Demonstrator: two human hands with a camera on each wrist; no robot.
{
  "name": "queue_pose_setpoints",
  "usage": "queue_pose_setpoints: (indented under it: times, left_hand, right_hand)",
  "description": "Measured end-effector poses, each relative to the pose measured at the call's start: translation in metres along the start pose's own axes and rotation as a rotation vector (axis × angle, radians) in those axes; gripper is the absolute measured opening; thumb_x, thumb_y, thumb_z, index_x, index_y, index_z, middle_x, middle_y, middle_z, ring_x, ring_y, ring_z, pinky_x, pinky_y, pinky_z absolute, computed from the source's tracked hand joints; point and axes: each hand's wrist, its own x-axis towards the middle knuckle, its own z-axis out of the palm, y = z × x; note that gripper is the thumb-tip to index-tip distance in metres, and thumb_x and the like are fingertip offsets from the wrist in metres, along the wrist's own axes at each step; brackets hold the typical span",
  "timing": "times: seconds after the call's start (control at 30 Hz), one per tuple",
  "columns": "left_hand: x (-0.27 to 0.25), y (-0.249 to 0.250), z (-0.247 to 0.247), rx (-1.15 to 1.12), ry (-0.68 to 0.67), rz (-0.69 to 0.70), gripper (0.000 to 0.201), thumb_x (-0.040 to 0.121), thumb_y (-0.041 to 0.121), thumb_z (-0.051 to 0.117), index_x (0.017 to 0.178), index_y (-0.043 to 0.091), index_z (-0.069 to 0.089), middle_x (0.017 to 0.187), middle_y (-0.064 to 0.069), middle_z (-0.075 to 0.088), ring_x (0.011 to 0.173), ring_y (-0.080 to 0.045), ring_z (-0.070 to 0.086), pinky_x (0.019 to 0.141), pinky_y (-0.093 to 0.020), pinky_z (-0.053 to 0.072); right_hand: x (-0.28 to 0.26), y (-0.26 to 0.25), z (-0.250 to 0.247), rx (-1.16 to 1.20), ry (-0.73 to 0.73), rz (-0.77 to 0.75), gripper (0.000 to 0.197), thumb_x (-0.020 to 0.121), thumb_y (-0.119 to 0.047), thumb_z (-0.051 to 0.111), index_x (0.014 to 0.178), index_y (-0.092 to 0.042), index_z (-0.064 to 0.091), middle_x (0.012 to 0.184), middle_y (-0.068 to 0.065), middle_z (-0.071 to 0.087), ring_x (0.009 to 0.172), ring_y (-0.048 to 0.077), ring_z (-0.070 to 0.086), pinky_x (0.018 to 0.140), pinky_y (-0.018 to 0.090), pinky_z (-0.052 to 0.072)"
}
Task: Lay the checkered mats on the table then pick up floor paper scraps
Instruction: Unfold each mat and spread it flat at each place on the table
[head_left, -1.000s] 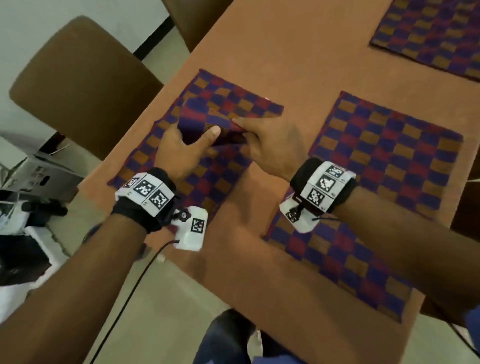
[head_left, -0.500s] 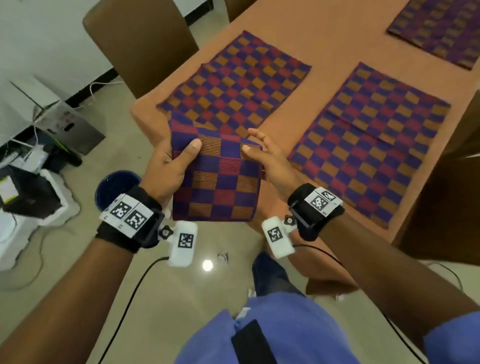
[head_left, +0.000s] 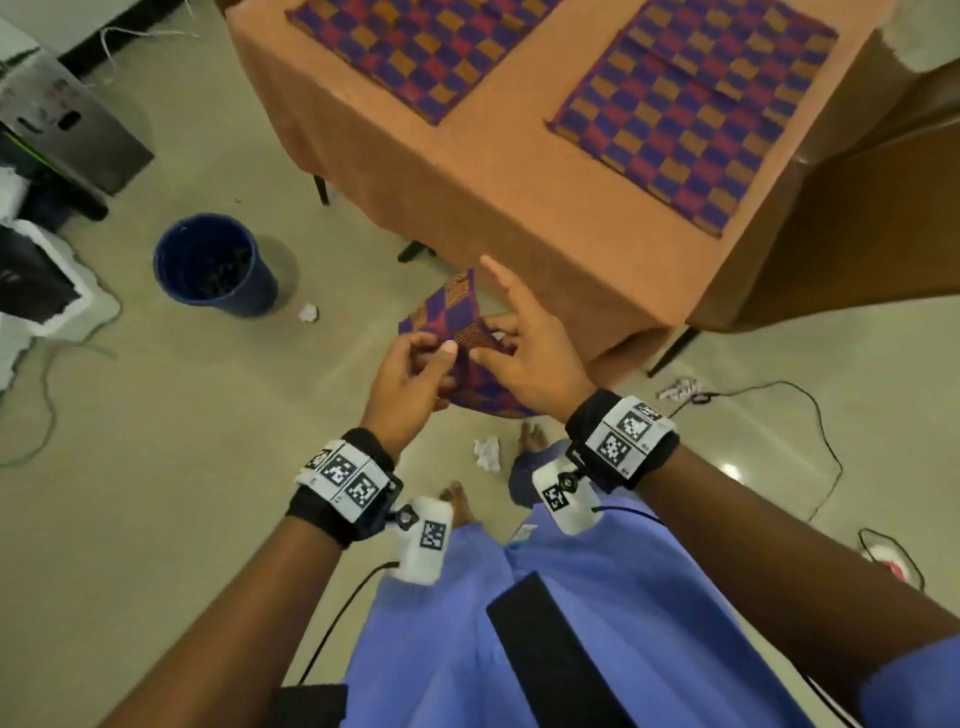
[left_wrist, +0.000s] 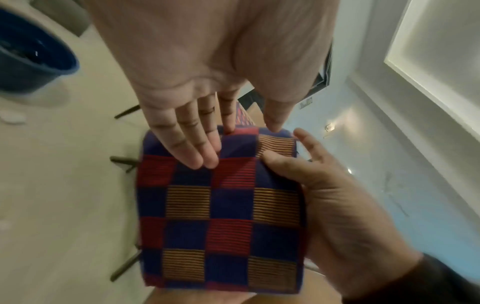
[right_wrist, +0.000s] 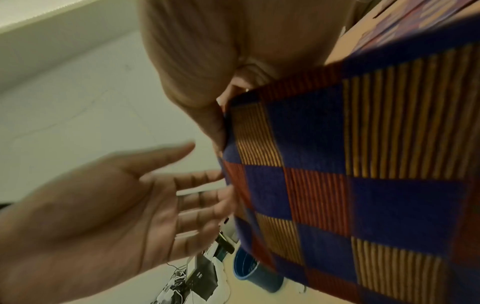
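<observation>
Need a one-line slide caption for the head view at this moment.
Both hands, left hand and right hand, hold a folded checkered mat beside the table.

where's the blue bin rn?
Head view, left side: the blue bin stands on the floor left of the table, with a crumpled paper scrap just to its right. It's well left of the folded checkered mat held in both hands.

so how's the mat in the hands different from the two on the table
The held mat is folded into a small packet, up in the air between the left hand and right hand. The left table mat and right table mat lie spread open and flat on the table, untouched. All share the blue, red and orange check.
</observation>
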Motion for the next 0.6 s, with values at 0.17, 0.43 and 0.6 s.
queue_pose_setpoints:
  times: [0.17, 0.43, 0.6]
  left_hand:
    - [-0.023, -0.009, 0.064, -0.063, -0.175, -0.110, 0.029, 0.095, 0.033, 0.055, 0.110, 0.008, 0.058, 0.104, -0.012, 0.068, 0.087, -0.025, 0.070, 0.074, -0.033, 0.059]
    - [-0.054, -0.012, 0.198, 0.068, -0.385, -0.105, 0.028, 0.096, 0.009, 0.040, 0.096, 0.001, 0.067, 0.083, -0.013, 0.068, 0.067, -0.016, 0.070, 0.061, -0.026, 0.055]
    - [-0.083, -0.014, 0.336, 0.223, -0.501, -0.081, 0.031, 0.090, 0.001, 0.038, 0.084, 0.003, 0.068, 0.080, -0.015, 0.070, 0.065, -0.015, 0.070, 0.058, -0.024, 0.055]
  right_hand:
    - [-0.055, 0.035, -0.019, 0.210, 0.091, 0.162, 0.046, 0.083, -0.003, 0.070, 0.125, -0.018, 0.058, 0.110, 0.002, 0.073, 0.065, -0.006, 0.064, 0.065, 0.014, 0.049]
    - [-0.147, 0.111, -0.113, 0.343, 0.360, 0.327, 0.033, 0.082, -0.033, 0.074, 0.114, -0.029, 0.066, 0.112, -0.008, 0.070, 0.081, 0.027, 0.072, 0.080, 0.048, 0.059]
    - [-0.220, 0.169, -0.203, 0.460, 0.536, 0.401, 0.026, 0.085, -0.034, 0.073, 0.109, -0.023, 0.071, 0.102, -0.008, 0.073, 0.078, 0.020, 0.074, 0.079, 0.041, 0.061]
